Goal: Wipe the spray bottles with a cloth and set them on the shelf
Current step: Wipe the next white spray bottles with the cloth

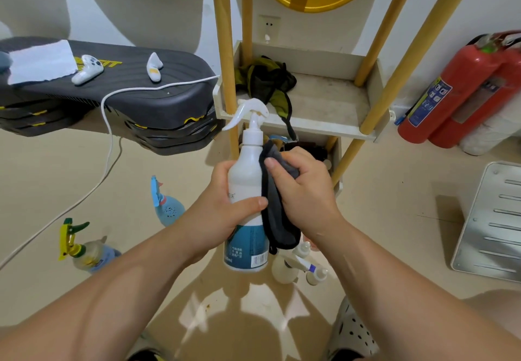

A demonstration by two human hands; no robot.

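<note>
In front of the cream shelf (324, 132), the upright white spray bottle (245, 174), teal-labelled with a white trigger head, is clamped by the left hand (225, 205) while the right hand (304, 188), closed on the dark cloth (275, 219), presses it against the bottle's side.

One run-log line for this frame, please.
left hand: holds white spray bottle | right hand: wiping with dark cloth | shelf: not yet

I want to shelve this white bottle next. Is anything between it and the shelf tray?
No visible obstacle: the white bottle, held by the left hand, sits just before the shelf tray. A dark green cloth covers the tray's left part; the right part is bare.
</note>
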